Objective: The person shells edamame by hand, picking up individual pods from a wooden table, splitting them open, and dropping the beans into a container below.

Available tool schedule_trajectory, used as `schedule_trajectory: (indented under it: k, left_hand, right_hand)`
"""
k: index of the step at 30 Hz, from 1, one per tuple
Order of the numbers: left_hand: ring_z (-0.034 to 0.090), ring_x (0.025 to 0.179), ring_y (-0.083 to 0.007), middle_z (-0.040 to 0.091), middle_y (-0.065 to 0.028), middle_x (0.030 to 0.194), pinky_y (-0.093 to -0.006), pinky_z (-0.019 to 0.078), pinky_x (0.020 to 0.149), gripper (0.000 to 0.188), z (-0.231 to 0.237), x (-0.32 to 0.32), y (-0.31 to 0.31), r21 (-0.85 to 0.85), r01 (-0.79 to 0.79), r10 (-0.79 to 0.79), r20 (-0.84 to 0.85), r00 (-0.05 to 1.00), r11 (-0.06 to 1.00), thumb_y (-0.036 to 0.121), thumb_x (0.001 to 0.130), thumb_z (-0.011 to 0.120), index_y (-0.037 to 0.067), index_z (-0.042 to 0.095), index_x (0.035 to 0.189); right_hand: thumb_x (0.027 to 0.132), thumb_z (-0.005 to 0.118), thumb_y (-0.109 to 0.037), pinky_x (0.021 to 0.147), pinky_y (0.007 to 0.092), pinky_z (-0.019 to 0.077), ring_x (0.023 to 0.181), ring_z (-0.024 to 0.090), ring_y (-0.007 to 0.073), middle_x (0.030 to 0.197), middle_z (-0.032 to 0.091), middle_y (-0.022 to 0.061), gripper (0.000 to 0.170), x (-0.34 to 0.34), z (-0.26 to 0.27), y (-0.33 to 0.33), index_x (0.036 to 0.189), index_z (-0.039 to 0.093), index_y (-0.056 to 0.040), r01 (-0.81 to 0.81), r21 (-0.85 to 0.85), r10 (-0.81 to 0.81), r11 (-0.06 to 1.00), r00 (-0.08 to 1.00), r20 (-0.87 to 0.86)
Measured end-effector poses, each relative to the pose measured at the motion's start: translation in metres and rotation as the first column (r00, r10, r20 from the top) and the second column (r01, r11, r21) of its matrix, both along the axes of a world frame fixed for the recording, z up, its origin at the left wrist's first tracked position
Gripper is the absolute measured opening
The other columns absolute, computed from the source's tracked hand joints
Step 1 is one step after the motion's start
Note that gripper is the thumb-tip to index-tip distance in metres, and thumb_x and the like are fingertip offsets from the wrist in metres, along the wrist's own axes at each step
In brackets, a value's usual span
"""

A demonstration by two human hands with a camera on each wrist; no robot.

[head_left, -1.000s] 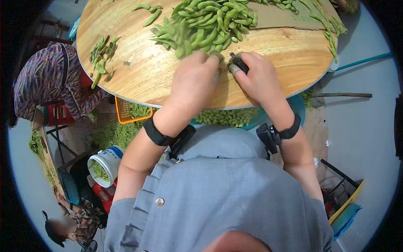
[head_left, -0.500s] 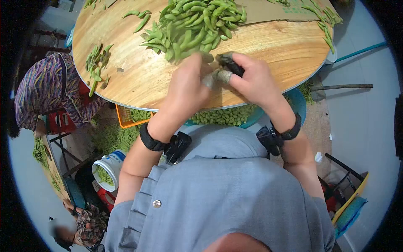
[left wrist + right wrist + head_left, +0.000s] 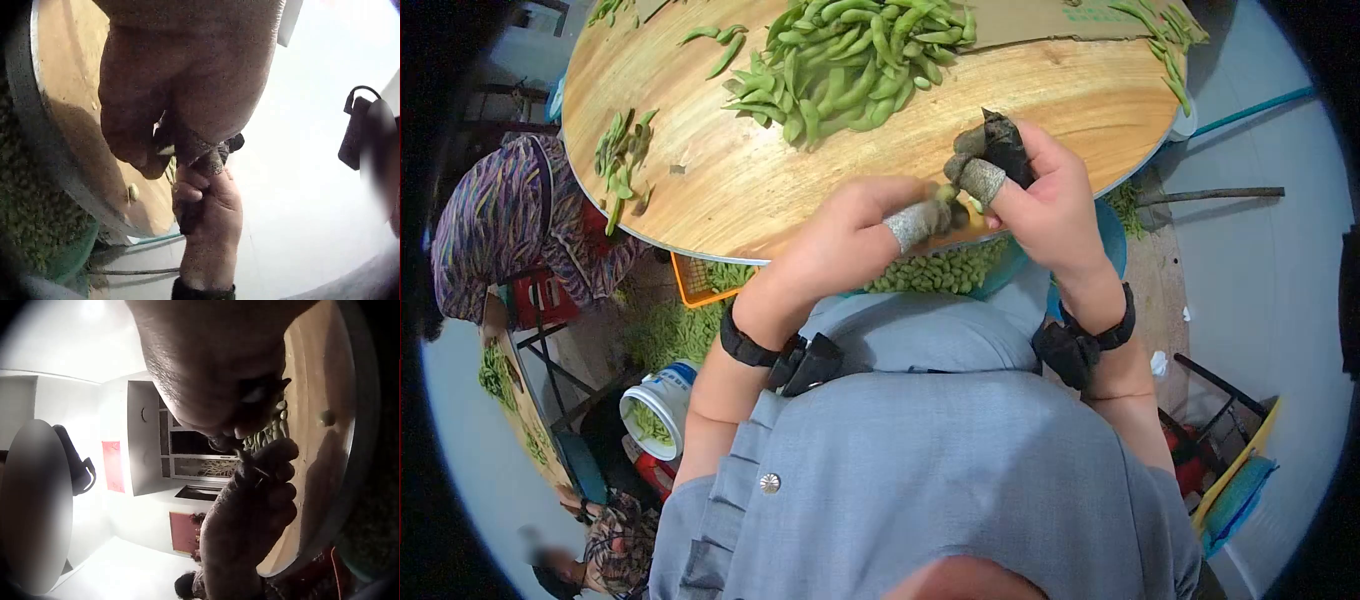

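Note:
Both hands meet over the near edge of the round wooden table (image 3: 690, 200). My left hand (image 3: 850, 235), its thumb wrapped in grey tape, pinches a green bean pod (image 3: 945, 192) at the fingertips. Close beside it, my right hand (image 3: 1052, 195) has its thumb and fingers curled at the pod's other end, where a bit of green shows. Grey tape covers the right thumb, and black wrapping (image 3: 1004, 145) shows by its index finger. The fingers hide most of the pod. Below lie shelled green beans (image 3: 925, 275) in a teal basin (image 3: 1112, 240).
A heap of green pods (image 3: 840, 75) lies farther back on the table, beside flat cardboard (image 3: 1040, 22). Smaller pod piles (image 3: 620, 160) sit at the left. An orange basket (image 3: 697, 280) and a white bucket (image 3: 662, 410) stand on the floor. A person in patterned clothing (image 3: 500, 220) is at left.
Both hands have drawn back from the pod heap toward the table's near edge, over the basin. The right hand has turned, and the two hands' fingertips now meet at a pod.

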State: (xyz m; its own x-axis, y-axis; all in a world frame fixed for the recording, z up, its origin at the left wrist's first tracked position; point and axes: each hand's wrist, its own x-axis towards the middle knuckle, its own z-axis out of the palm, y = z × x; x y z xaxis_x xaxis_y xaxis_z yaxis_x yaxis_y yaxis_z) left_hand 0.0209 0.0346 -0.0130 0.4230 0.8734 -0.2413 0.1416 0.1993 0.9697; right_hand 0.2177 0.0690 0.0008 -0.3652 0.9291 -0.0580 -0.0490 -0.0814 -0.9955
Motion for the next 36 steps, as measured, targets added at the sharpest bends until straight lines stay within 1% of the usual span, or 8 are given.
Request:
schedule_trajectory:
  k: [5,12,14,17,24,30,32,36]
  left_hand:
    - [0.063,0.073,-0.0277,0.064,-0.0161,0.078,-0.0355,0.0489,0.066,0.023,0.009,-0.002,-0.012,0.356,-0.234,0.331,-0.243,0.912,0.905,0.003,0.077,0.056,0.000,0.065,0.098]
    - [0.059,0.069,-0.0320,0.063,-0.0154,0.086,-0.0393,0.0483,0.060,0.022,0.004,0.004,-0.020,0.712,0.072,0.433,-0.500,0.750,0.698,-0.001,0.075,0.060,0.001,0.063,0.097]
    - [0.055,0.062,-0.0164,0.061,-0.0051,0.078,-0.0335,0.0447,0.054,0.012,0.002,0.000,-0.022,0.302,-0.260,0.273,-0.001,0.962,0.917,0.006,0.084,0.060,0.002,0.064,0.095]
    - [0.050,0.062,-0.0056,0.059,0.0027,0.075,-0.0246,0.0405,0.051,0.014,0.002,-0.020,-0.019,-0.229,-0.162,0.210,0.205,0.956,0.960,0.013,0.091,0.058,0.003,0.065,0.098]
    - [0.049,0.059,-0.0038,0.060,0.0041,0.075,-0.0202,0.0388,0.051,0.016,0.005,-0.011,-0.019,-0.164,-0.384,0.406,0.131,0.904,0.909,0.012,0.091,0.056,0.004,0.067,0.099]
    - [0.056,0.061,-0.0114,0.064,-0.0031,0.076,-0.0262,0.0442,0.054,0.017,0.003,-0.012,-0.019,0.075,-0.355,0.359,-0.047,0.932,0.932,0.005,0.085,0.056,0.002,0.065,0.099]
    - [0.061,0.066,-0.0246,0.064,-0.0135,0.079,-0.0328,0.0472,0.059,0.022,-0.011,-0.013,-0.019,0.670,-0.235,0.462,-0.181,0.868,0.704,0.001,0.077,0.057,0.002,0.065,0.098]
    - [0.061,0.072,-0.0353,0.062,-0.0204,0.081,-0.0380,0.0478,0.062,0.027,0.000,-0.010,-0.020,0.755,-0.074,0.504,-0.358,0.786,0.651,-0.001,0.070,0.059,0.002,0.064,0.096]
  right_hand:
    - [0.092,0.057,-0.010,0.048,0.0180,0.0374,0.056,0.048,0.0023,0.076,0.056,-0.0040,0.022,-0.001,-0.008,-0.008,0.113,0.059,-0.0016,0.029,0.233,-0.106,0.972,0.939,0.328]
    - [0.092,0.059,-0.015,0.045,0.0177,0.0333,0.052,0.043,0.0011,0.073,0.052,-0.0067,0.019,-0.014,-0.007,-0.008,0.108,0.059,-0.0043,-0.100,-0.125,0.119,0.987,0.980,0.158]
    - [0.085,0.058,-0.010,0.060,0.0233,0.0460,0.069,0.053,0.0057,0.076,0.059,-0.0012,0.022,-0.016,0.003,-0.009,0.105,0.059,-0.0008,-0.164,-0.163,0.172,0.973,0.985,0.036]
    - [0.085,0.055,-0.009,0.051,0.0223,0.0444,0.059,0.052,0.0043,0.073,0.058,-0.0003,0.024,-0.016,0.006,-0.007,0.108,0.057,-0.0008,-0.225,-0.255,0.243,0.940,0.969,0.043]
    - [0.085,0.048,-0.006,0.047,0.0219,0.0422,0.052,0.049,0.0044,0.071,0.057,-0.0002,0.032,-0.012,0.008,-0.024,0.116,0.054,-0.0016,-0.206,-0.149,0.228,0.967,0.962,0.148]
    - [0.084,0.047,-0.004,0.048,0.0227,0.0438,0.055,0.052,0.0056,0.075,0.058,0.0006,0.035,-0.017,0.007,-0.024,0.119,0.054,-0.0012,-0.236,-0.108,0.246,0.966,0.964,0.100]
    - [0.083,0.039,0.002,0.044,0.0176,0.0356,0.052,0.043,0.0025,0.082,0.058,0.0001,0.051,-0.022,0.010,-0.024,0.134,0.043,-0.0034,-0.240,-0.166,0.249,0.957,0.968,0.037]
    - [0.088,0.045,-0.003,0.043,0.0199,0.0362,0.053,0.044,0.0024,0.081,0.057,-0.0006,0.037,-0.023,0.004,-0.017,0.125,0.050,-0.0053,-0.270,-0.360,0.241,0.893,0.963,-0.124]
